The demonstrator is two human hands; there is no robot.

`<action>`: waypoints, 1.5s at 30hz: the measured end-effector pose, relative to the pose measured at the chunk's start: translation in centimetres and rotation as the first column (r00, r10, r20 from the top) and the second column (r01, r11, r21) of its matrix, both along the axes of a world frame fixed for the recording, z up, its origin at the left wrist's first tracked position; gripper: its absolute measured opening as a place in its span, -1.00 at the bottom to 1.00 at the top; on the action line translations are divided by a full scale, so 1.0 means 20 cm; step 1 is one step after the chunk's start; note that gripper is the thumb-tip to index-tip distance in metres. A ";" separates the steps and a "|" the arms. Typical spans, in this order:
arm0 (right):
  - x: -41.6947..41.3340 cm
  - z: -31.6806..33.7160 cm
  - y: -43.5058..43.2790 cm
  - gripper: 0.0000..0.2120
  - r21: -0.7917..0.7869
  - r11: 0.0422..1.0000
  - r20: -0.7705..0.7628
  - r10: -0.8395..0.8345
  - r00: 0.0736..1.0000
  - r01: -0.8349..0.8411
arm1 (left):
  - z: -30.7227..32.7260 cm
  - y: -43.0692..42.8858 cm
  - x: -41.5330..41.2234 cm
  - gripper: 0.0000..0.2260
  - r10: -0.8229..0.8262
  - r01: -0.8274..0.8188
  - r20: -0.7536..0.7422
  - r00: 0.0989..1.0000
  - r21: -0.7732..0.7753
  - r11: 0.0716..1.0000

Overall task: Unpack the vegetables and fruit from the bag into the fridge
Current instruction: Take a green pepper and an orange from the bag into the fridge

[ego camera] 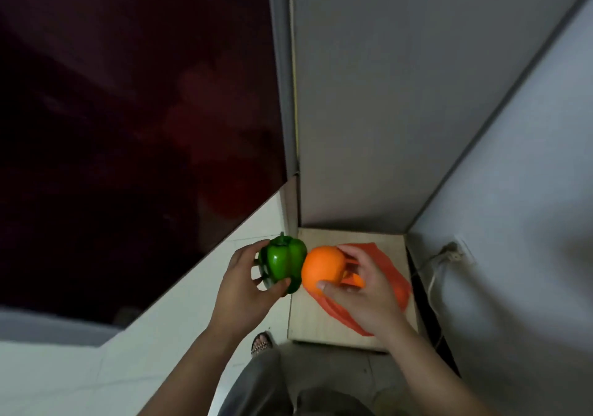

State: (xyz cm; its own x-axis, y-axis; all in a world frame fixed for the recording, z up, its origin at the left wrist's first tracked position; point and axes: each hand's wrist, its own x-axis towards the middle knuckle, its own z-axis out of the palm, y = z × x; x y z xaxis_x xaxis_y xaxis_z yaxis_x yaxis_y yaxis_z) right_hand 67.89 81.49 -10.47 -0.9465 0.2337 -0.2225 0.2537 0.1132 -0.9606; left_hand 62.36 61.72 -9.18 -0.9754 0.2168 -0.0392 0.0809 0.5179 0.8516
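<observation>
My left hand (240, 282) grips a shiny green bell pepper (284, 263), fingers curled behind it and thumb under its front. Right beside it, touching, my right hand (362, 284) holds a round orange (322, 269) with the thumb across its lower side. Both are lifted above a low wooden stand (324, 325). An orange plastic bag (390, 274) lies flattened on that stand, partly hidden under my right hand. The dark red glossy fridge door (128, 126) fills the left of the view and looks closed.
A grey wall (401, 94) stands behind the stand and another grey wall (529, 223) runs along the right, with a socket and white cable (449, 255). White floor tiles (128, 367) lie at lower left. My legs and a sandalled foot (261, 343) are below.
</observation>
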 end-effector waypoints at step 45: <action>-0.03 0.12 -2.78 -0.49 -0.014 0.746 0.130 0.662 0.738 -0.666 | -0.04 -2.80 0.65 -0.42 0.595 -0.597 0.056 0.801 0.003 0.803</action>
State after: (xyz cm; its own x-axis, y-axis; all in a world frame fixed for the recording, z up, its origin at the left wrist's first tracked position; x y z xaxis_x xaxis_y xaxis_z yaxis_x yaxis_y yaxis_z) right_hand 67.30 25.96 -8.01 -0.8308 -0.4353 -0.3469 0.2142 0.3252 -0.9211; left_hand 75.42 5.62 -9.94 -0.9093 -0.4055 -0.0933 -0.2810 0.4333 0.8563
